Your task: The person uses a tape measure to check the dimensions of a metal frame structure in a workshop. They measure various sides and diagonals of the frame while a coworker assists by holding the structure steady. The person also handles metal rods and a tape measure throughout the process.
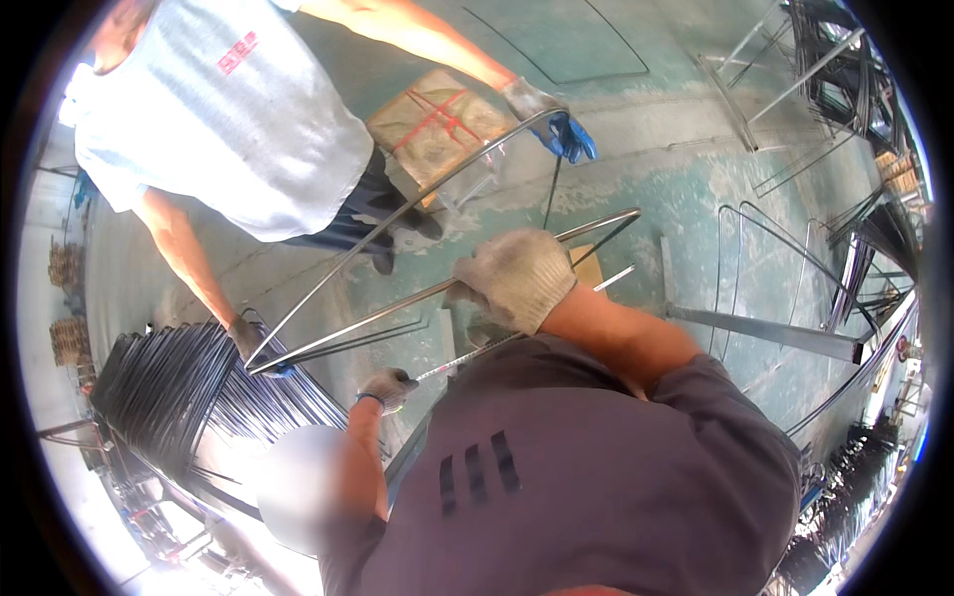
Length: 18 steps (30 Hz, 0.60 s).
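Dark grey shirt [596,477] fills the foreground as the person's left hand [390,385], in a knit glove, closes in a fist around the near end of a thin rod [467,353], while the right hand [517,276], also gloved, wraps down over a long bent steel rod [397,310] near its far bend. That rod slants from lower left to upper right just above the floor; it looks stiff, smooth and springy along its length, probably awkward rather than heavy, and best gripped with both hands well apart, close to the bends. Beyond it a co-worker in a pale shirt holds a second curved rod [397,214], one gloved hand [248,340] low at its left end, a blue-palmed glove [556,124] closed over its top bend. A bundle of dark rods [169,387] lies at left. Worn green-painted concrete floor [636,159] carries a cardboard box [437,124], a steel angle bar [765,333] and wire frames [765,248] at right.
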Tool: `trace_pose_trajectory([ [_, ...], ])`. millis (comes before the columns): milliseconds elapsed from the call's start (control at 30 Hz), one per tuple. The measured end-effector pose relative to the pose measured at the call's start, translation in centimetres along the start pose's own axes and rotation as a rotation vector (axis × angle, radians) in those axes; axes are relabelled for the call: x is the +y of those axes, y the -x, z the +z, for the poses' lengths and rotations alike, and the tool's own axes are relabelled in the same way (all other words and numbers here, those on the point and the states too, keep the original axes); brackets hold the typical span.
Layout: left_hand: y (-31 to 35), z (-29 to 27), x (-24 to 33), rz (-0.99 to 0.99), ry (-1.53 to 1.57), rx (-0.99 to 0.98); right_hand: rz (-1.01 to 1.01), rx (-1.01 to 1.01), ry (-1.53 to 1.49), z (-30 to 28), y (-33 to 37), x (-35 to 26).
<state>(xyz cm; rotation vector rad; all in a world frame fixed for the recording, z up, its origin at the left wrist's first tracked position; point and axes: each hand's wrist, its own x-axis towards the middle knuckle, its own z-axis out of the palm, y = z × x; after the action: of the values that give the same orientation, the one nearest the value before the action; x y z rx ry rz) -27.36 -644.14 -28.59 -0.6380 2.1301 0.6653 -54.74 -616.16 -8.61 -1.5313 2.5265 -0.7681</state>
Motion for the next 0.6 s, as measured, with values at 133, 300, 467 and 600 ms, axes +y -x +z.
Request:
trace_pose_trajectory([
  [133, -0.7, 4.8, 0.3, -0.13, 0.043, -0.059, 0.053, -0.007, -0.044, 0.3, 2.0, 0.1],
  [300, 0.4, 6.7, 6.8, -0.163, -0.113, -0.143, 0.012, -0.008, -0.094, 0.2, 2.1, 1.6],
  [467, 1.5, 8.4, 11.5, -0.018, -0.076, -0.022, -0.076, 0.004, -0.047, 0.3, 4.5, 1.1],
  [600, -1.2, 11.0, 11.3, 0.056, 0.034, 0.053, -0.066, 0.044, -0.079, -0.5, 7.4, 2.4],
])
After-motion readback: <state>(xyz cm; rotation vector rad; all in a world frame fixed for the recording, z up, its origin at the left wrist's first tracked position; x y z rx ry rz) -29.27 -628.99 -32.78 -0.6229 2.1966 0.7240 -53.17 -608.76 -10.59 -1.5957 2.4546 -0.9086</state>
